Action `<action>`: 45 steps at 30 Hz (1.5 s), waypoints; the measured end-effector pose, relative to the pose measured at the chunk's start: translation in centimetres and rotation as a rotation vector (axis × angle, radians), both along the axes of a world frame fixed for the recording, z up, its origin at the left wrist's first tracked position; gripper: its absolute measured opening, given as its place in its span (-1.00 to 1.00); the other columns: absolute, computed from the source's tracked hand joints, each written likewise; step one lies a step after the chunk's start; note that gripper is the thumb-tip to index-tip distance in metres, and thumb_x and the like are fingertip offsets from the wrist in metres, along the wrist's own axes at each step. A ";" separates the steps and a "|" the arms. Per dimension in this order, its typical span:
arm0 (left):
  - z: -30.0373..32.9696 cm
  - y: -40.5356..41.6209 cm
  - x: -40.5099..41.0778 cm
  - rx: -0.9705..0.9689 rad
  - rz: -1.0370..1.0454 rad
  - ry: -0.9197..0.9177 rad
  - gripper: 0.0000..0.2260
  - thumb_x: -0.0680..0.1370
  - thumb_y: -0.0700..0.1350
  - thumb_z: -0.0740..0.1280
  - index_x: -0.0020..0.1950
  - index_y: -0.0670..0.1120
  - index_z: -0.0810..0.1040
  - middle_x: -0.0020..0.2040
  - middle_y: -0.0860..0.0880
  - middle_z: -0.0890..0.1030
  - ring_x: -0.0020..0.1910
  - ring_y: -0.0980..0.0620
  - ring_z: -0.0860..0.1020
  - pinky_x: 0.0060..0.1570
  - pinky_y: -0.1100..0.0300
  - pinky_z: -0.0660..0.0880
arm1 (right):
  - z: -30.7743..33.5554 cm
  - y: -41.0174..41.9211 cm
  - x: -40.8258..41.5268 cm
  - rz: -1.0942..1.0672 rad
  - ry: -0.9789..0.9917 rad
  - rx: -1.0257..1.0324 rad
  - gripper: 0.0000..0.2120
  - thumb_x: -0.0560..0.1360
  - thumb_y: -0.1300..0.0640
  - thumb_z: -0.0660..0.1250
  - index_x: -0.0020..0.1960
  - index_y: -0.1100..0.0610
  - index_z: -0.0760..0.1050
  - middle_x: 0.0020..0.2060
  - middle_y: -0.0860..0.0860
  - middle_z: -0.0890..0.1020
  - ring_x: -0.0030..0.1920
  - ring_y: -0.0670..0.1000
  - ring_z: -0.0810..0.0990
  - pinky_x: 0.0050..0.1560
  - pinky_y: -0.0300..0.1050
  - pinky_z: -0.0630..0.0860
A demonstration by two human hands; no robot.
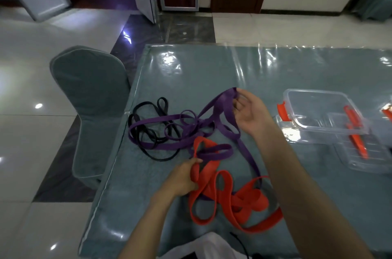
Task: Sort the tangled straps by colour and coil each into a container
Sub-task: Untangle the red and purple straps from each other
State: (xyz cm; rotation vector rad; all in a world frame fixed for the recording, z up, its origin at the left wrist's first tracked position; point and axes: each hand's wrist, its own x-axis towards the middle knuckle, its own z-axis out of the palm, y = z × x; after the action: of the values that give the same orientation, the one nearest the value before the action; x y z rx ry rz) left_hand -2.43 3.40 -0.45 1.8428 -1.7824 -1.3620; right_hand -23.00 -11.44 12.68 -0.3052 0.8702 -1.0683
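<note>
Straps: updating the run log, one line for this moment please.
left hand grips red strap | right hand lifts purple strap | containers empty

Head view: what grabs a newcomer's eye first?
The tangle mid-table: an orange strap nearest the person, pinched by the left hand, knotted with a purple strap that the right hand lifts. A black strap lies at the left edge; clear containers wait empty on the right.

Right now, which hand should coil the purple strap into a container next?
Probably the right hand. It already pinches the purple strap lifted off the table, and the clear containers sit on its side. The left hand grips the red strap, farther from them.
</note>
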 end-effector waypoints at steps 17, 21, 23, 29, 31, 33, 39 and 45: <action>1.1 -1.3 -2.3 0.106 -0.262 0.205 -0.76 0.51 -0.11 0.58 0.16 0.04 0.74 -0.03 0.37 0.67 0.03 0.36 0.61 0.16 0.38 0.52 | -4.9 -2.2 2.1 0.229 0.124 -0.122 -0.78 0.71 0.15 0.23 0.30 0.09 0.54 0.29 -0.02 0.62 0.50 -0.01 0.45 0.62 0.18 0.22; 0.8 -1.7 -3.1 0.093 -0.292 0.194 -0.87 0.54 -0.08 0.55 0.07 -0.01 0.76 -0.03 0.26 0.70 0.08 0.21 0.66 0.28 0.14 0.57 | -8.2 0.0 -0.9 0.565 0.681 -0.117 -0.69 0.69 0.13 0.30 0.43 0.02 0.43 0.31 -0.04 0.60 0.28 -0.09 0.54 0.43 -0.04 0.39; 0.4 -1.8 -2.8 0.054 -0.286 0.202 -0.91 0.56 -0.03 0.53 -0.04 -0.04 0.75 -0.11 0.24 0.70 0.00 0.24 0.66 0.22 0.15 0.57 | -10.2 1.7 -3.6 0.611 1.069 -0.201 -0.62 0.67 0.17 0.37 0.46 0.22 0.50 0.23 0.04 0.62 0.15 -0.05 0.61 0.17 -0.36 0.47; -1.1 -1.2 -4.1 -0.294 0.534 0.091 -0.47 0.67 0.06 0.37 -0.41 0.01 0.21 -0.53 0.08 0.27 -0.54 0.13 0.27 -0.42 0.12 0.21 | -14.7 8.7 -10.3 0.787 1.564 -0.157 -0.45 0.58 -0.04 0.48 0.51 0.12 0.49 0.43 0.10 0.56 0.43 0.11 0.53 0.42 -0.10 0.36; -1.4 -1.2 -3.8 -0.283 0.841 0.159 -0.60 0.67 -0.01 0.38 -0.26 -0.02 0.27 -0.46 0.06 0.38 -0.55 0.12 0.40 -0.45 0.12 0.33 | -15.4 11.1 -10.8 0.852 1.533 -0.163 -0.45 0.58 -0.12 0.46 0.50 0.02 0.48 0.42 0.05 0.57 0.41 0.06 0.54 0.43 -0.12 0.37; -1.8 -1.5 -3.6 -0.157 1.027 0.358 -0.75 0.65 -0.13 0.42 0.00 -0.08 0.32 -0.32 -0.09 0.59 -0.50 0.04 0.59 -0.48 0.11 0.51 | -16.0 12.7 -10.6 0.872 1.559 -0.215 -0.46 0.57 -0.17 0.45 0.49 -0.06 0.49 0.43 0.02 0.57 0.41 0.04 0.54 0.46 -0.10 0.39; -2.1 -0.8 -6.3 -0.055 0.729 0.418 -0.75 0.71 0.12 0.28 0.16 -0.03 0.60 0.04 0.01 0.75 -0.05 -0.01 0.73 -0.02 0.07 0.63 | -16.2 14.1 -9.4 0.910 1.596 -0.275 -0.04 0.28 -0.67 0.22 0.55 -0.21 0.36 0.49 -0.08 0.48 0.54 0.05 0.38 0.57 0.07 0.28; -3.5 -0.2 -8.6 -0.286 -0.330 -0.038 -0.70 0.71 -0.02 0.27 0.42 0.00 0.61 0.42 0.02 0.58 0.43 0.01 0.46 0.45 0.13 0.32 | -17.4 16.3 -8.3 0.544 1.302 -0.173 -0.57 0.64 -0.23 0.26 0.47 -0.18 0.43 0.52 -0.04 0.46 0.62 0.05 0.27 0.65 0.11 0.06</action>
State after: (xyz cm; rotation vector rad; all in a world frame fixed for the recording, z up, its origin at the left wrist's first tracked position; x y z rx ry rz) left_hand -11.03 3.16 -3.91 1.4843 -2.2424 -1.0990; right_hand -31.30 4.91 -4.72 -1.3850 1.6909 -0.3215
